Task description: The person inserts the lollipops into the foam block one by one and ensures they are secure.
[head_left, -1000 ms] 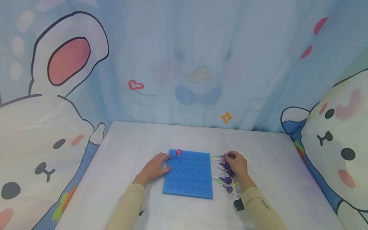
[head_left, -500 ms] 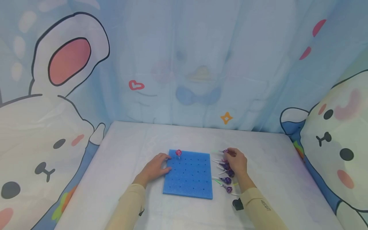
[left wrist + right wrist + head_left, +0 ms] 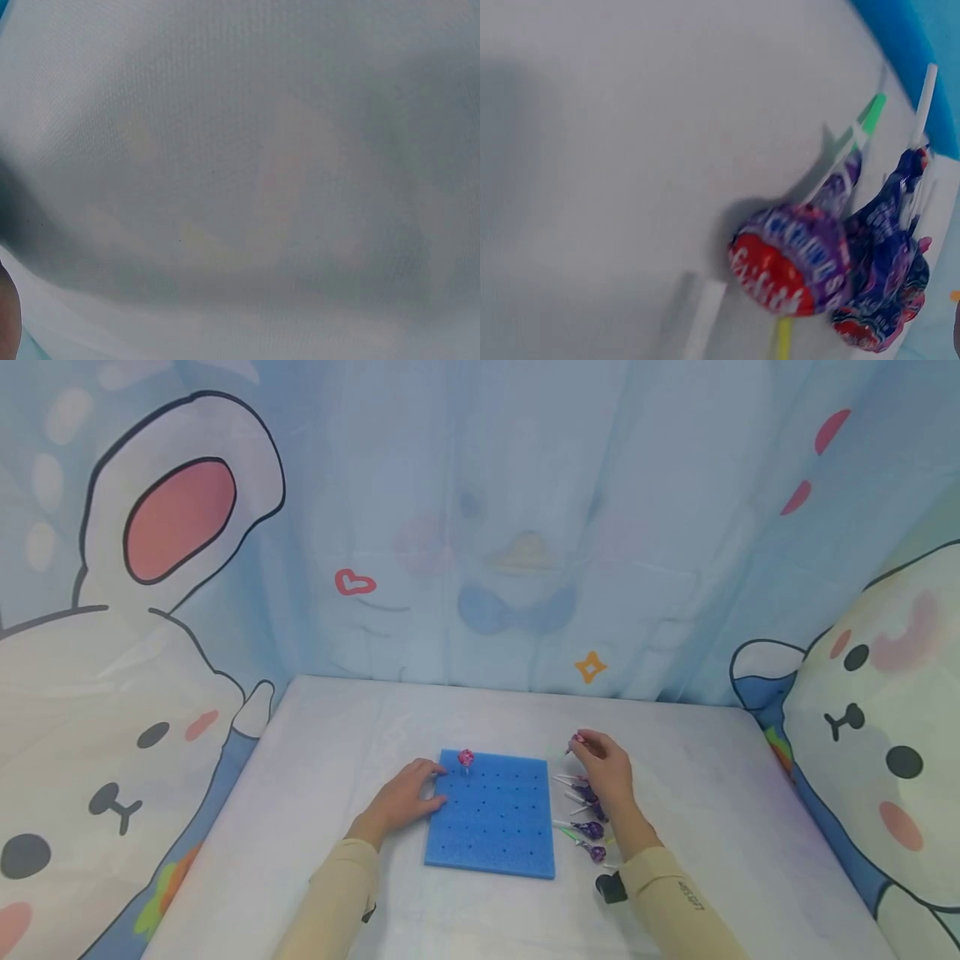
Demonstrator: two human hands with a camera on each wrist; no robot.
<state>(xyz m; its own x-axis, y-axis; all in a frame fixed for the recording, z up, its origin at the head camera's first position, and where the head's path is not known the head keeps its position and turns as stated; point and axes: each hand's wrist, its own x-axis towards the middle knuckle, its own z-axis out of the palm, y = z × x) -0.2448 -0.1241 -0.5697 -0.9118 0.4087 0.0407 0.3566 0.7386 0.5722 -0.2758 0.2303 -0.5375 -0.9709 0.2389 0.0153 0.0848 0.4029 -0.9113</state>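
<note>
My left hand [image 3: 405,793] rests at the left edge of a blue foam board [image 3: 491,852] dotted with small holes, its fingers spread over the edge. One pink lollipop [image 3: 466,757] stands upright near the board's far left corner. Beyond the board's right side, my right hand [image 3: 611,768] pinches a lollipop [image 3: 577,740] by its head, tilted, the stick pointing down. Below that hand lie several purple-wrapped lollipops [image 3: 590,830]. The right wrist view shows a purple and red one [image 3: 787,259] with a green stick up close. The left wrist view is mostly white tablecloth [image 3: 225,187].
A white cloth covers the table [image 3: 360,718]. Loose sticks, one yellow [image 3: 783,337] and one white [image 3: 705,319], lie near the lollipops. A blue curtain [image 3: 420,527] with cartoon prints closes off the back and sides.
My right hand has picked a lollipop with a green stick from the far end of the row and moved it up, away and slightly left. The left hand and board have stayed put.
</note>
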